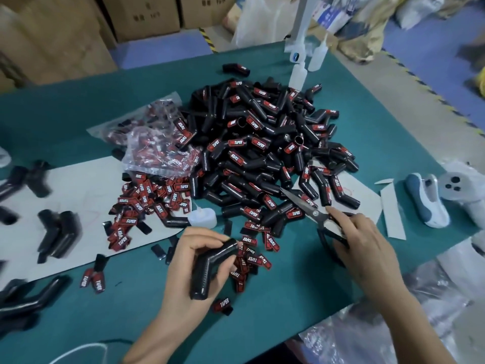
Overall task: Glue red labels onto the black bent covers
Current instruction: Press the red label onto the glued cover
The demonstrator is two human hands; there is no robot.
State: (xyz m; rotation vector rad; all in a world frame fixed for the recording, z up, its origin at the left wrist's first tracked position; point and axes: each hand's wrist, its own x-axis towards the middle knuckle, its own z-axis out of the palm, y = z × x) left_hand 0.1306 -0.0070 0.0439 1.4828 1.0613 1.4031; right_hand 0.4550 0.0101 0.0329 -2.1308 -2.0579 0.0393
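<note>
My left hand (195, 261) grips a plain black bent cover (210, 269) just above the green table. To its right, my right hand (364, 248) rests on the black handles of a pair of scissors (315, 214), whose blades point up-left into the pile. A big heap of black bent covers (262, 143), many bearing red "TAPER" labels, fills the table's middle. Loose red labels (147, 200) lie scattered left of and below the heap. A small white glue bottle (203, 218) lies on its side near the labels.
A clear bag of labels (160, 151) lies left of the heap. Unlabelled covers (57, 232) rest on white card at the left. Two more glue bottles (319, 55) stand at the far edge. A blue-white device (426, 200) and plastic wrap sit right. Cartons line the back.
</note>
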